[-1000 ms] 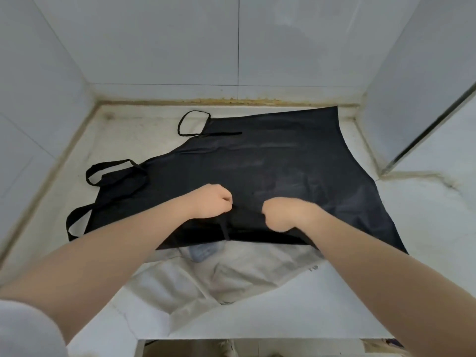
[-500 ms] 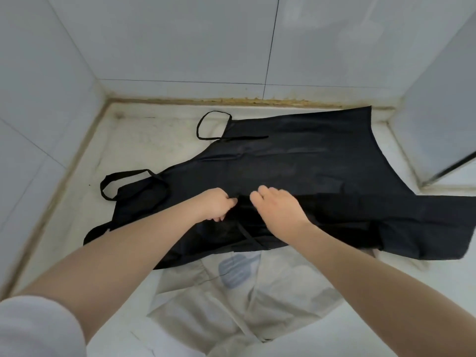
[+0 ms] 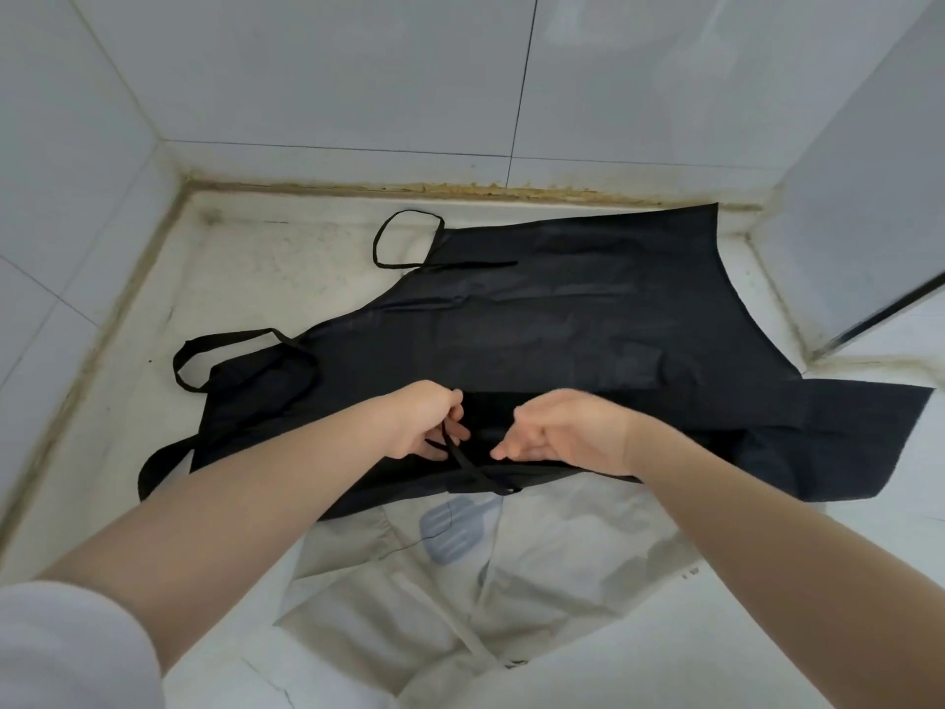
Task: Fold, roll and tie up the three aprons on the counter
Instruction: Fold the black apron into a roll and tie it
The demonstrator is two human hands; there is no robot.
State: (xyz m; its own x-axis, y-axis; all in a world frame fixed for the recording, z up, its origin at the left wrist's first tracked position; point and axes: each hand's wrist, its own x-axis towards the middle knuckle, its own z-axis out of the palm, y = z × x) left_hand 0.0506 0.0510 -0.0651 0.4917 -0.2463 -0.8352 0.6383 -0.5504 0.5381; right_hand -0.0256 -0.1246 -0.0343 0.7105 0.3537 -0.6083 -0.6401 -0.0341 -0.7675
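Note:
A black apron (image 3: 562, 319) lies spread flat on the white counter (image 3: 255, 278), its neck loop at the back and a wide strap loop at the left. A second black layer (image 3: 844, 432) sticks out beneath it at the right. A white apron (image 3: 511, 565) with a pale blue spatula print lies under them, nearer to me. My left hand (image 3: 424, 427) pinches a thin black apron tie (image 3: 470, 468) over the black apron's near edge. My right hand (image 3: 567, 432) hovers beside it, fingers loosely extended, holding nothing I can see.
White tiled walls close the counter in at the left and back. A white panel with a dark edge (image 3: 869, 309) stands at the right. The counter's front edge is just below the white apron.
My left hand has lifted the thin black tie off the apron. My right hand has opened and turned palm toward it. The view has shifted slightly closer.

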